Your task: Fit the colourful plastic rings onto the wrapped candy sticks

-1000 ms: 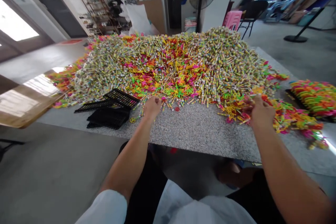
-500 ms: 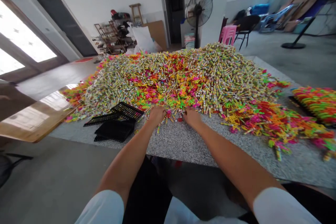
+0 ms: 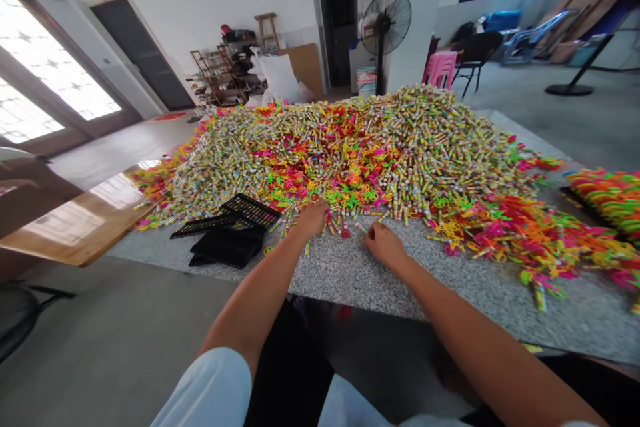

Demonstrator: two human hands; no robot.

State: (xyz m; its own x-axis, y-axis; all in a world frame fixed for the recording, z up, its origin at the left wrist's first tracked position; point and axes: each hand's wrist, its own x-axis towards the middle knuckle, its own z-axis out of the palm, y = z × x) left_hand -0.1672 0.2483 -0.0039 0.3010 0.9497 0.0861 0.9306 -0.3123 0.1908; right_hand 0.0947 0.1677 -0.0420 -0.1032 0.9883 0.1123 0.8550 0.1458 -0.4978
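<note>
A big heap of small printed tubes [image 3: 440,140] covers the stone-topped table, mixed with bright plastic loop-shaped pieces [image 3: 350,180] in pink, orange, yellow and green. At the heap's front edge is my left hand [image 3: 313,219], its fingers curled; a pink piece [image 3: 328,215] shows at the fingertips, but what the hand grips is hidden. Closer to me, over bare stone, my right hand [image 3: 386,245] has its fingers bent together. One thin tube [image 3: 361,227] lies by those fingertips; whether they pinch it I cannot make out. Several loose tubes lie between the hands.
Black plastic trays [image 3: 227,245] are stacked left of my left hand, with slotted ones [image 3: 245,211] leaning on top. More coloured pieces [image 3: 500,227] spread to the right, beside a filled black tray [image 3: 580,203]. A wooden table [image 3: 65,233] adjoins at left; a fan [image 3: 385,23] stands behind.
My right hand has drawn back from the heap's edge, toward me and to the right. My left hand stays at the edge, slightly turned. The view has shifted a little.
</note>
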